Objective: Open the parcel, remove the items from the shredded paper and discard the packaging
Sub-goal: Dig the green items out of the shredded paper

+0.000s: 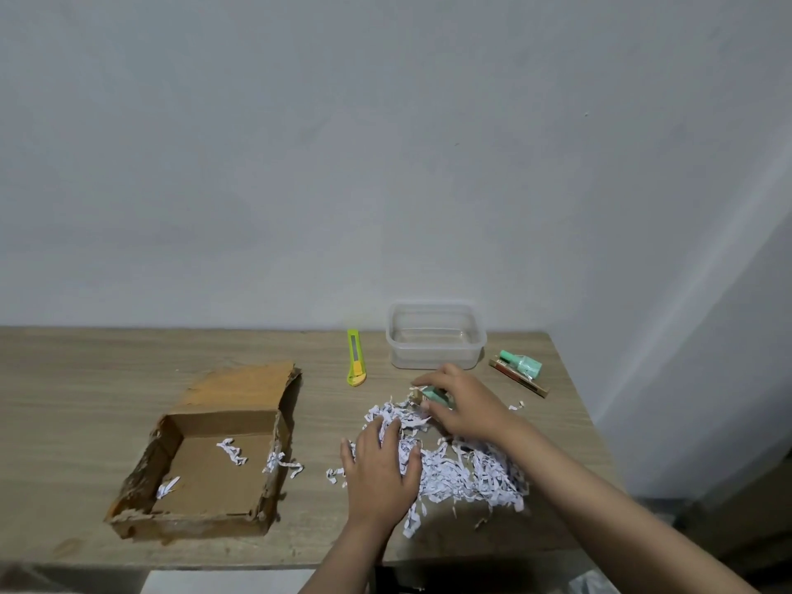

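From the head camera, the right hand (460, 403) has its fingers closed on a small green item (437, 395) at the far edge of the paper (467, 469), most likely to lift it out of the pile. The left hand (381, 469) lies flat and open on the near left part of the paper, fingers spread and holding nothing; it looks like it is pressing the strips down so they do not come up with the item. Well to the left of the left hand sits the box (205, 456), open, with only a few strips left inside, so the paper seems to have been tipped out to make hunting easier. Just past the right hand is a clear tub (435, 336) with nothing in it, maybe a place for the items. To the left of the tub lies a green and yellow cutter (355, 358), out of the way of both hands. To the right of the right hand lie a mint green bottle (520, 364) and a thin flat pack (518, 377), touching each other, probably items already pulled out. Everything rests on a light wood table (85, 400) pushed against a plain pale wall (385, 143), and the room is dim.
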